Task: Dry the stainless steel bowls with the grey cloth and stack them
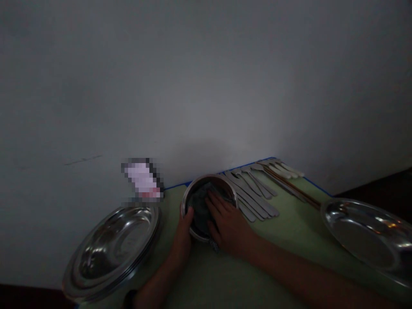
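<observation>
A small steel bowl (pixel 193 189) stands tilted on the pale green table (pixel 289 223), near the wall. My left hand (pixel 183 234) grips its near left rim, thumb hooked over the edge. My right hand (pixel 227 225) reaches into the bowl, its fingers pressing a dark grey cloth (pixel 201 204) against the inside. A corner of the cloth hangs out under my right palm.
A stack of steel plates (pixel 112 249) sits at the left. Another steel plate (pixel 367 234) lies at the right edge. Several spoons and knives (pixel 257 193) are laid in a row behind the bowl, with chopsticks (pixel 292 186) beside them. A blurred-out object (pixel 143 180) leans on the wall.
</observation>
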`<state>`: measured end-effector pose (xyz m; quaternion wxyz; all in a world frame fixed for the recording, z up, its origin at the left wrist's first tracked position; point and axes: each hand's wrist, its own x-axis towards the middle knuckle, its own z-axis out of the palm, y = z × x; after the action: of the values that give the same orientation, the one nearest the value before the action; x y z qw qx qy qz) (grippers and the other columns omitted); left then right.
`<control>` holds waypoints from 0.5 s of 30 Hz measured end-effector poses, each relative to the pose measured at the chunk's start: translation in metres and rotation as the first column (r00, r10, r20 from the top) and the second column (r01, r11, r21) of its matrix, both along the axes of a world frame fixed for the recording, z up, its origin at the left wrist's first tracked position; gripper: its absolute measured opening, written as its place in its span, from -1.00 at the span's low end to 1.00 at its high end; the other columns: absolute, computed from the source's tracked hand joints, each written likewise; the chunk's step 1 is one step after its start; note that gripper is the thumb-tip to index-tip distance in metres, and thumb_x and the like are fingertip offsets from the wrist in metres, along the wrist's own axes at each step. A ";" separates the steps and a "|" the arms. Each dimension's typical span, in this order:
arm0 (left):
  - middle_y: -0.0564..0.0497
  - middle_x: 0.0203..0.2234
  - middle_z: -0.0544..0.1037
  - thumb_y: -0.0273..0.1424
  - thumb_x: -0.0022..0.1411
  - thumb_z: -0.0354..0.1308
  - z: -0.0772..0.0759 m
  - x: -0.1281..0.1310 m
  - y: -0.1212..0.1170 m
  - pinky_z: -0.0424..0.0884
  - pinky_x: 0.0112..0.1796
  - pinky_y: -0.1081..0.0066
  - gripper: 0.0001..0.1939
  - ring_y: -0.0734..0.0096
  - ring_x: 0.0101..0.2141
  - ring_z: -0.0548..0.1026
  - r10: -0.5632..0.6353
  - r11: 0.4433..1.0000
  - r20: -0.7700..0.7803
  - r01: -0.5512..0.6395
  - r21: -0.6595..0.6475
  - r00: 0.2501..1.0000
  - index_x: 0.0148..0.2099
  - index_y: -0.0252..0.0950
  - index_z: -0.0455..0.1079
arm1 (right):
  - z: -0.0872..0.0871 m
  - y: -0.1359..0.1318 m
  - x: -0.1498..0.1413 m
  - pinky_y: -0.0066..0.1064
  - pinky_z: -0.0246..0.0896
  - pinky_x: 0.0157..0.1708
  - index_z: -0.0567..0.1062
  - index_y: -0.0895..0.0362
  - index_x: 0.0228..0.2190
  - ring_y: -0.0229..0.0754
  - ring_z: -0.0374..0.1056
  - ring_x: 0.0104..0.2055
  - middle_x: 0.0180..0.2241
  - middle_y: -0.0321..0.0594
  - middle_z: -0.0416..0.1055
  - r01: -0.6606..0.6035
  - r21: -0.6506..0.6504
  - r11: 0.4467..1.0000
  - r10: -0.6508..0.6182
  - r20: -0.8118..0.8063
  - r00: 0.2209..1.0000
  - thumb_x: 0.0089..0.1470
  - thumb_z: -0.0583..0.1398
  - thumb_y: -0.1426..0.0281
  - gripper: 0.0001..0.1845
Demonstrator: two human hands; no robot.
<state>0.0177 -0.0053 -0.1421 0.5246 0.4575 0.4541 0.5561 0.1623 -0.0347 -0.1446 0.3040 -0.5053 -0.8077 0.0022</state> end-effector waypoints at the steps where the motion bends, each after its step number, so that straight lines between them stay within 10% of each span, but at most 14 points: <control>1: -0.04 0.09 0.47 -0.19 0.15 0.16 0.002 0.000 -0.003 0.08 0.22 0.19 -0.53 0.13 0.19 0.28 -0.004 1.000 -0.004 0.004 0.008 1.000 0.10 -0.20 0.40 | 0.000 0.000 -0.001 -0.04 0.01 0.25 0.14 0.42 0.21 0.09 -0.10 0.34 0.30 0.13 -0.03 0.017 -0.001 1.000 -0.017 -0.004 1.000 0.16 0.02 0.42 -0.38; 7: -0.07 0.18 0.37 -0.15 0.12 0.20 0.003 0.002 -0.008 0.05 0.23 0.21 -0.40 0.17 0.22 0.23 -0.086 0.994 0.123 0.093 -0.056 0.989 0.19 -0.20 0.27 | 0.000 0.002 -0.006 0.00 -0.01 0.26 0.04 0.45 0.24 0.08 -0.17 0.36 0.31 0.11 -0.07 0.079 -0.027 0.997 -0.079 -0.015 0.997 0.14 0.01 0.46 -0.33; 15: -0.03 0.06 0.51 -0.24 0.24 0.04 0.016 0.011 -0.005 0.22 0.16 0.29 -0.63 0.26 0.17 0.31 0.029 0.983 0.391 0.044 -0.176 0.920 0.04 -0.24 0.43 | 0.009 0.008 -0.018 -0.06 -0.09 0.29 0.08 0.41 0.23 -0.03 -0.17 0.36 0.30 0.12 -0.02 -0.173 -0.039 0.984 0.173 0.003 0.985 0.21 -0.04 0.43 -0.41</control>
<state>0.0291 -0.0101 -0.1262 0.6465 0.2890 0.3871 0.5905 0.1438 -0.0263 -0.1361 0.2903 -0.4390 -0.8492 0.0425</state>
